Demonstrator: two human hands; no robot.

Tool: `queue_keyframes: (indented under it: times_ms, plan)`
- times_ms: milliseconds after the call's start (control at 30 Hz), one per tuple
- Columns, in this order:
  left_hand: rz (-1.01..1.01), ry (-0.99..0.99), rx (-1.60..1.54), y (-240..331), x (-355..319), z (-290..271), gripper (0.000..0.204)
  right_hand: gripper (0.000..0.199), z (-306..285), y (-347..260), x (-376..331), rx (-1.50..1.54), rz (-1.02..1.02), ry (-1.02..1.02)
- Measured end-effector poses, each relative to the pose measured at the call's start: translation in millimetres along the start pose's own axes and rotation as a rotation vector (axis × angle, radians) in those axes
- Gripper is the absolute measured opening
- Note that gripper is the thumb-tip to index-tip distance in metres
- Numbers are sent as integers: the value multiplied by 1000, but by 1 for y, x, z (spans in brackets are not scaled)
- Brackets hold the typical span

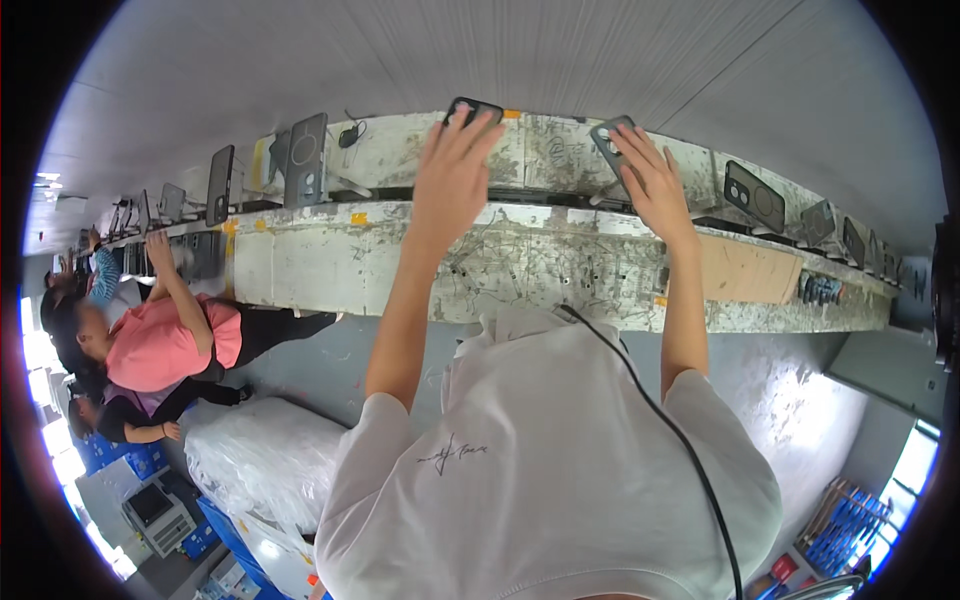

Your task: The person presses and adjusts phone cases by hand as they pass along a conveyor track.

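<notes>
My left hand (pixel 455 175) reaches to the far side of the bench, its fingers laid over a dark phone case (pixel 487 107) and closed on it. The case's camera cutouts show partly between the fingers. Further right, my right hand (pixel 655 190) holds a second, grey-green phone case (pixel 606 146) tilted, with fingers across its face. Both thumbs are partly hidden. To the left of my hands, a clear-backed phone case with a ring (pixel 306 158) stands upright on the line, beside a darker case (pixel 220 186).
The worn white bench (pixel 330 265) runs across, with a slot along it. More cases, such as a dark ringed one (pixel 754 196), stand to the right, near a brown board (pixel 745 270). A co-worker in pink (pixel 165 345) works at left. A plastic-wrapped bundle (pixel 265 460) lies behind.
</notes>
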State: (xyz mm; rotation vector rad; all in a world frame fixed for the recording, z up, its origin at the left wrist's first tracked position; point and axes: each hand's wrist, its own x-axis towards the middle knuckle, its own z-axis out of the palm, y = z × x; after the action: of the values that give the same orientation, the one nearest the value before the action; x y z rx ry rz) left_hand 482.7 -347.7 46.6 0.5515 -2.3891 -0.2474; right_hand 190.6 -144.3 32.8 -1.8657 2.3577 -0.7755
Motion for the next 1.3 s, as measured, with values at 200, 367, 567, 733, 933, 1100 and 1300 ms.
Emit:
queue_keyframes:
  times_ms: [200,367,567,733,933,1100,1300]
  plan:
    - [55,-290,66,69,25,74,58,50,-36,-21,-24,245,89,255]
    - [81,-251,-141,122,33,87,53,39,-24,-74,4,448,-79,285]
    - [-129,-305,-654,141,-58,57,40,35,19,-123,47,273,-351,120]
    - [-184,-107,-640,123,-111,7,38,48,63,-107,46,59,-281,107]
    - [-400,223,-380,49,-83,-14,43,61,50,-38,11,4,-75,123]
    - [-38,-50,-82,20,17,23,57,64,9,36,-24,243,50,171]
    - [28,-263,84,66,37,107,57,57,-51,35,-54,710,279,436]
